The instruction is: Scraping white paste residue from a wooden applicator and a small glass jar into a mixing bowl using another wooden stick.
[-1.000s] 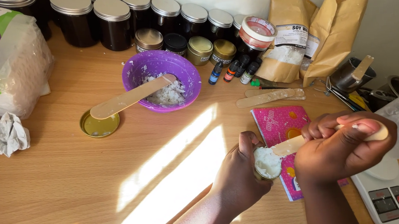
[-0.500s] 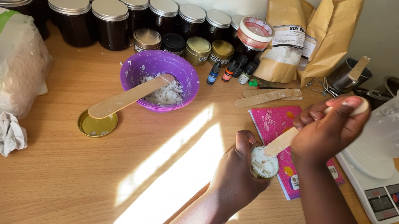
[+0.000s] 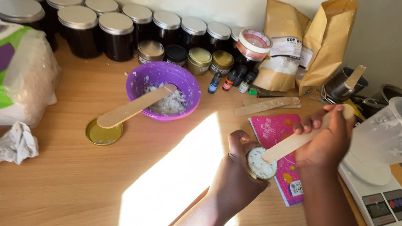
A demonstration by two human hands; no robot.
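The left hand (image 3: 234, 177) has its fingers wrapped tight around a small tin (image 3: 261, 163) full of white flakes, tilted and lifted above the wooden surface (image 3: 74, 192). The right hand (image 3: 328, 139) grips a flat wooden stick (image 3: 290, 144) in closed fingers, its tip touching the flakes in the tin. A pink notebook (image 3: 275, 129) lies under both hands. Farther back sit a purple bowl (image 3: 163, 89) with another stick (image 3: 134, 106) and a gold lid (image 3: 103, 132).

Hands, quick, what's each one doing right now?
Left hand: closed around a small tin of white flakes.
Right hand: closed on a wooden stick.
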